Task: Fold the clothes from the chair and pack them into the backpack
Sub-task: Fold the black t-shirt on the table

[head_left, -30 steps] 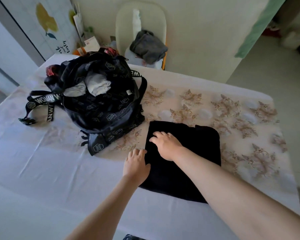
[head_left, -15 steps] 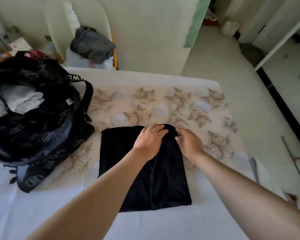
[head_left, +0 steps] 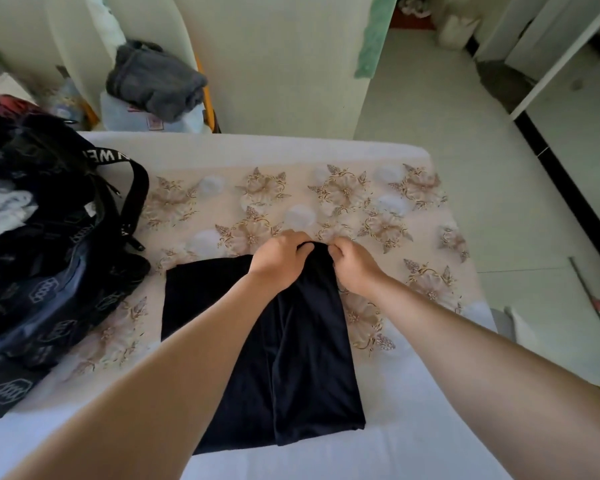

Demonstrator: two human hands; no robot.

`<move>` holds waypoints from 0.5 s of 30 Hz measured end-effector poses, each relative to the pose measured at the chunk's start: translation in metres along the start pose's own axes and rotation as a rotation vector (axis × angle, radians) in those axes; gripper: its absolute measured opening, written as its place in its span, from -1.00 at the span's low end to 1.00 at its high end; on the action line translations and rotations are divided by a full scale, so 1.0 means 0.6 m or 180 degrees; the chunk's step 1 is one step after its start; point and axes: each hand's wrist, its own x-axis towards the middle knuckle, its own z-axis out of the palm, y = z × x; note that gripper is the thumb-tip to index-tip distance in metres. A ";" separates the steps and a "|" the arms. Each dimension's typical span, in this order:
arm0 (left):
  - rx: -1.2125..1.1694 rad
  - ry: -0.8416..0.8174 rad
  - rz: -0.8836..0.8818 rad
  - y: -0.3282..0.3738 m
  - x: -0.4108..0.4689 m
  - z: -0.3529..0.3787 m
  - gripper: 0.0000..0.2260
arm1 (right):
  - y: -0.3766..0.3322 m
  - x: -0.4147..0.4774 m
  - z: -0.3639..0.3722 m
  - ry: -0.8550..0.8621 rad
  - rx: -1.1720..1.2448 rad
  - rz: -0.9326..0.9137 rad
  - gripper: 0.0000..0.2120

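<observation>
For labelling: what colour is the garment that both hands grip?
The garment is plain black, seen best in the head view.

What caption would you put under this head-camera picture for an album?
Left hand and right hand grip the far edge of a black garment on the flowered sheet, beside the backpack.

arms extended; left hand point(head_left: 279, 256), right hand point(head_left: 355, 268) pinching black garment point(head_left: 309, 358) edge

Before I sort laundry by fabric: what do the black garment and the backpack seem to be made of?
The black garment: likely a thin, soft knit, matte; it drapes in gentle folds. The backpack: probably woven nylon or polyester, slightly glossy; light glints on its printed panels.
</observation>
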 end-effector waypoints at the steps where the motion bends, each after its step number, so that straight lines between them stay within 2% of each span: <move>1: -0.0264 -0.0062 -0.0227 0.004 0.003 -0.002 -0.76 | -0.004 0.005 -0.002 -0.0078 0.0232 0.0154 -0.77; 5: -0.0477 -0.0148 -0.0412 0.008 0.014 -0.005 -0.70 | -0.007 0.012 -0.005 -0.0525 0.0897 0.0442 -0.83; 8: -0.0307 -0.0102 -0.0111 -0.003 0.017 -0.012 -0.76 | 0.004 0.014 -0.008 -0.0547 0.0945 0.0493 -0.94; 10: 0.0215 -0.0122 0.0459 -0.013 0.016 -0.022 -0.86 | 0.002 0.017 -0.013 -0.0491 0.1104 0.0707 -0.83; 11: 0.0498 -0.0180 0.0651 -0.017 0.015 -0.026 -0.78 | 0.000 0.019 -0.015 -0.0492 0.1163 0.0754 -0.79; 13: 0.0755 -0.0108 0.0711 -0.025 0.009 -0.036 -0.70 | -0.005 0.023 -0.018 -0.0461 0.1235 0.0773 -0.75; 15: 0.0600 0.0114 0.0510 -0.033 0.001 -0.048 -0.79 | -0.010 0.030 -0.019 -0.0349 0.1295 0.0815 -0.73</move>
